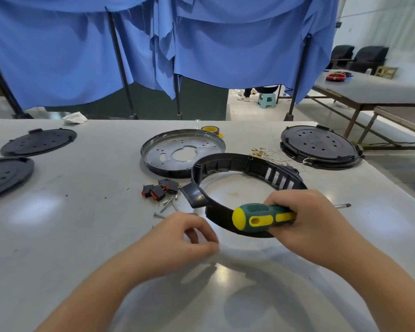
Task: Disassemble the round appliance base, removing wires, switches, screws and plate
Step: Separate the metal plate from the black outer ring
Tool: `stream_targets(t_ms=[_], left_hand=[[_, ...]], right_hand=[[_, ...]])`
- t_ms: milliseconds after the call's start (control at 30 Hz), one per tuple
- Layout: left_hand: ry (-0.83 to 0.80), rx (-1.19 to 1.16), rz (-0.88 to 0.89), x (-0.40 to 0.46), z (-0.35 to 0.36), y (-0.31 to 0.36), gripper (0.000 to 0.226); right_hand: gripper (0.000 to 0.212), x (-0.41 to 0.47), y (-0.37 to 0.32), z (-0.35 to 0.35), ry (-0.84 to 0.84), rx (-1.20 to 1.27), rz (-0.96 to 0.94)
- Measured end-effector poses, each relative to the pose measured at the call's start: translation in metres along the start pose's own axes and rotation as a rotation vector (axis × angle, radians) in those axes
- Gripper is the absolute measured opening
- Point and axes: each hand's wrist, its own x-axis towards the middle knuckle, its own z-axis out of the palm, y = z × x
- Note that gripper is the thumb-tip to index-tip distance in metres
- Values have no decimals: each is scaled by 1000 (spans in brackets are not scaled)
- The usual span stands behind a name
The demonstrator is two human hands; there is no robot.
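Note:
A black plastic ring, the round base's shell, is tilted up off the table in front of me. My right hand grips its near rim together with a green and yellow screwdriver, whose metal tip sticks out to the right. My left hand hovers just left of the ring with fingers loosely curled; I cannot tell whether it pinches anything. A round metal plate lies behind the ring. Black and red switches, loose screws and thin wires lie on the table.
Black round covers lie at the left and far left, and another round base stands at the right. A yellow tape roll sits behind the plate. Blue curtains hang beyond the table's far edge.

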Motion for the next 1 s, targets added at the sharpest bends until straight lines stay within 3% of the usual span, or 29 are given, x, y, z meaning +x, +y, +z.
stream_targets(t_ms=[100,267,367,800,1000], left_hand=[[24,14,-23,-1,-31,-14,3],[461,125,-195,11,-44,-39,9],[588,151,-203,15,-43,-47,10],[592,183,-224,24,-35,-62,2],[720,270,-74,20,-30,-50,20]], right_hand=[[12,0,-1,0,23,-16,-11],[12,-1,0,4,-3,-42,-21],[8,-3,0,8,-26,-65,-23],[7,-6,-3,17,-167,-87,5],[33,-7,-10,8,-150,92,61]])
